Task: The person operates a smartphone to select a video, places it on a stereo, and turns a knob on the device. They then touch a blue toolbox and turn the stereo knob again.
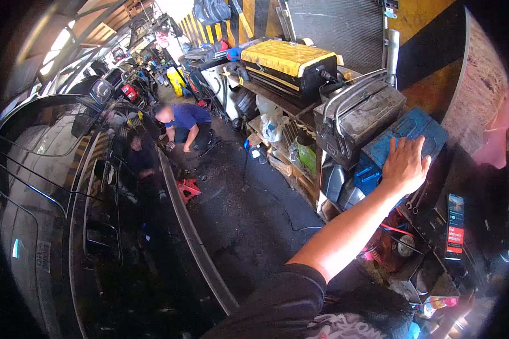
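Note:
My left hand [406,164] reaches out to the right and lies on the blue metal toolbox [410,135], palm down with the fingers stretched and spread over its lid. Against the far side of that box stands a worn grey metal toolbox [359,107] with raised carrying handles. My right hand [462,308] is low at the right edge, dim and blurred, so I cannot tell how its fingers are set. Above it a phone [455,226] with a lit screen rests on a dark surface. Wrenches [414,203] lie just below the blue box.
A dark car [96,226] fills the left side. Beyond it a person [185,125] in a blue shirt crouches on the dark floor [237,209], near a red jack stand [188,190]. A yellow-lidded toolbox [288,59] sits on the shelf; a cable crosses the floor.

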A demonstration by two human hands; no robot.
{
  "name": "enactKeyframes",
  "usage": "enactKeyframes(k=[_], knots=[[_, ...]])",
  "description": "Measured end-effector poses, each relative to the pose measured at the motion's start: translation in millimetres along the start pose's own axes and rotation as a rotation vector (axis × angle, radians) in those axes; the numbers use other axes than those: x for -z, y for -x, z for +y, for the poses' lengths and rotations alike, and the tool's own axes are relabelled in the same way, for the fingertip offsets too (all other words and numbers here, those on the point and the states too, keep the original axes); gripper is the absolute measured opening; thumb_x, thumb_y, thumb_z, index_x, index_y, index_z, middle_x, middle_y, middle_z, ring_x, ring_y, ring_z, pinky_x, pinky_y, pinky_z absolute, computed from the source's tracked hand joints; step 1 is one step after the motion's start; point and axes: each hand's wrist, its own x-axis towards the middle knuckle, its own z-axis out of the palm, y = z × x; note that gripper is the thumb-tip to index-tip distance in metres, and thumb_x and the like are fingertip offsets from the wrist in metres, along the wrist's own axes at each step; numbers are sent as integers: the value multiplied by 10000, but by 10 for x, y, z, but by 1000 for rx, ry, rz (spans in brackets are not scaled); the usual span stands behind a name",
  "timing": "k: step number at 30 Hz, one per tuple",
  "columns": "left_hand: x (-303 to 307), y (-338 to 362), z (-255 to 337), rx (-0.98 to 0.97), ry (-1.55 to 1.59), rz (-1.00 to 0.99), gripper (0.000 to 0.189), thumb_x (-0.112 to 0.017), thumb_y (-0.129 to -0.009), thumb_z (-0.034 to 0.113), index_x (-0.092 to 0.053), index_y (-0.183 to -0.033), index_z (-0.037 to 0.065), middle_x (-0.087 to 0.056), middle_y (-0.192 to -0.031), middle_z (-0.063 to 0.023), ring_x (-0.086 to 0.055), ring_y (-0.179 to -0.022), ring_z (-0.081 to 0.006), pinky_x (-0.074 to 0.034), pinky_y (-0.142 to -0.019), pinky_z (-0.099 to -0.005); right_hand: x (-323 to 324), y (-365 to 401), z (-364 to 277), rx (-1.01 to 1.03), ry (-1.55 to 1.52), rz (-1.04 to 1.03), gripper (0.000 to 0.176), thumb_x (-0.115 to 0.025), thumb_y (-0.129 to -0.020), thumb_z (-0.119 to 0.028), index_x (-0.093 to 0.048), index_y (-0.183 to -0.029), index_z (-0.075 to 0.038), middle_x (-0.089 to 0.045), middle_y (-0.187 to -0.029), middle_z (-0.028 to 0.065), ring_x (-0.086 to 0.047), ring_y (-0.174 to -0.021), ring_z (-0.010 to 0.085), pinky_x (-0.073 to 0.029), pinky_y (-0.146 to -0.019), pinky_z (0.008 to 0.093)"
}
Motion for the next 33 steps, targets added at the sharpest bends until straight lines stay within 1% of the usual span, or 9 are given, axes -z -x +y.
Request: enactKeyframes(k=[3,6,9,12,16,23,26,30,33], knots=[[51,-8,15,10,5,-28,550,-551,-1007,339,-459,-1434,5,-616,-1298,-210,-509,-1300,-366,-266,-1188,-585,36,32,-70,60,73,-34,532,-609,-1030,-447,-694,-1242,33,-695,-908,89,-563,-745,187,-466,-650,352],[79,-8,29,16,18,-44,552,-552,-1006,340,-459,-1435,6,-615,-1303,-214,-507,-1304,-367,-263,-1190,-585,9,72,-164,-62,27,-14,539,-590,-1038,-441,-677,-1268,39,-689,-916,100,-544,-739,183,-449,-640,362],[69,-11,27,13,19,-42,555,-554,-1004,343,-460,-1434,5,-614,-1301,-218,-508,-1302,-370,-264,-1190,-589,23,123,-182,4,-12,-45,542,-566,-1047,-438,-673,-1275,42,-689,-945,121,-562,-762,195,-469,-654,368],[61,-4,26,16,19,-37,559,-554,-1003,348,-460,-1433,4,-613,-1300,-221,-508,-1301,-372,-266,-1188,-593,165,-213,361,241,88,-158,550,-549,-1052,-442,-669,-1281,44,-684,-961,144,-576,-785,206,-486,-676,373],[49,-14,18,20,10,-42,564,-550,-1003,353,-457,-1435,3,-614,-1293,-224,-507,-1302,-374,-264,-1189,-595,157,-157,184,9,57,-155,548,-544,-1053,-439,-670,-1274,47,-687,-978,171,-597,-805,224,-498,-698,376],[61,-5,25,14,27,-40,562,-536,-1009,352,-451,-1442,5,-611,-1289,-229,-506,-1305,-377,-254,-1198,-591,153,-137,135,39,132,-168,549,-547,-1050,-443,-673,-1271,44,-693,-972,180,-603,-801,234,-499,-699,382],[72,-14,26,26,17,-76,560,-534,-1011,349,-449,-1443,3,-610,-1293,-228,-503,-1310,-381,-256,-1196,-595,180,-162,135,40,163,-181,549,-549,-1049,-444,-674,-1269,43,-695,-970,184,-606,-799,238,-500,-699,384],[39,-7,18,18,9,-40,557,-531,-1013,349,-449,-1442,4,-607,-1309,-229,-501,-1314,-383,-264,-1189,-598,189,-167,108,-11,230,-195,539,-559,-1038,-458,-694,-1250,19,-717,-944,177,-619,-776,256,-503,-689,400],[42,-4,13,8,9,-37,555,-531,-1014,349,-450,-1442,5,-605,-1318,-228,-501,-1315,-382,-269,-1186,-597,109,-172,229,299,136,-77,538,-568,-1029,-475,-711,-1221,7,-726,-904,168,-618,-747,261,-499,-676,415]])
